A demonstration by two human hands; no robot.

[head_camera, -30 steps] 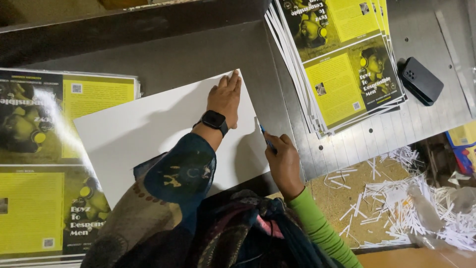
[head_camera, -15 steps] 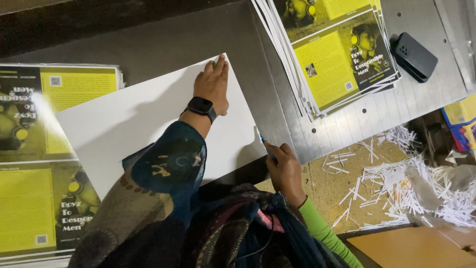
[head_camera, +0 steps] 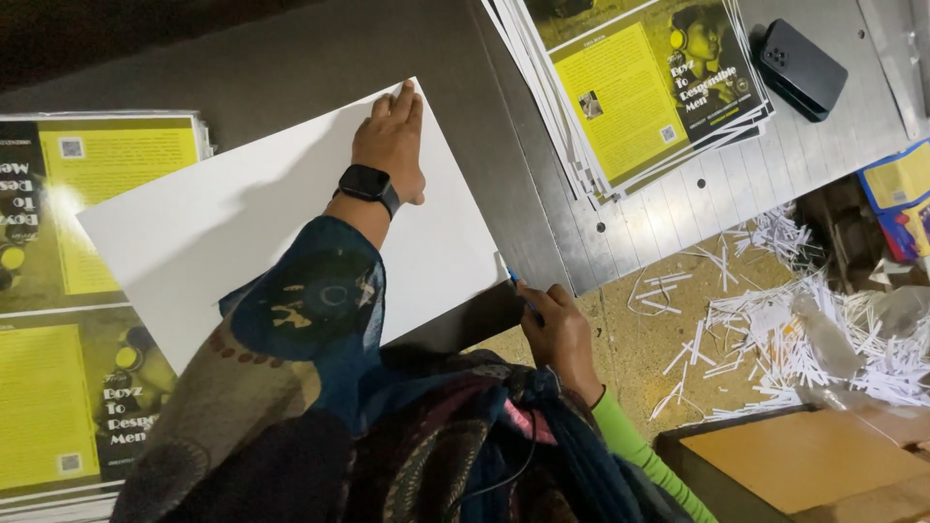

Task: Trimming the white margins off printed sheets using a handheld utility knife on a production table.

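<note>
Left hand (head_camera: 392, 145) flat on white sheet (head_camera: 242, 223), fingers straight, nothing gripped; sheet lies tilted on grey surface (head_camera: 291, 68). Right hand (head_camera: 554, 334) at the sheet's near corner, fingers closed on a small blue tool (head_camera: 516, 285), possibly a blade.

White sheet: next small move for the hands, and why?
Probably draw the blue tool along the white sheet's near-right edge. The left hand lies flat on the sheet, pinning it, and the right hand holds the tool's tip at that corner.
</note>
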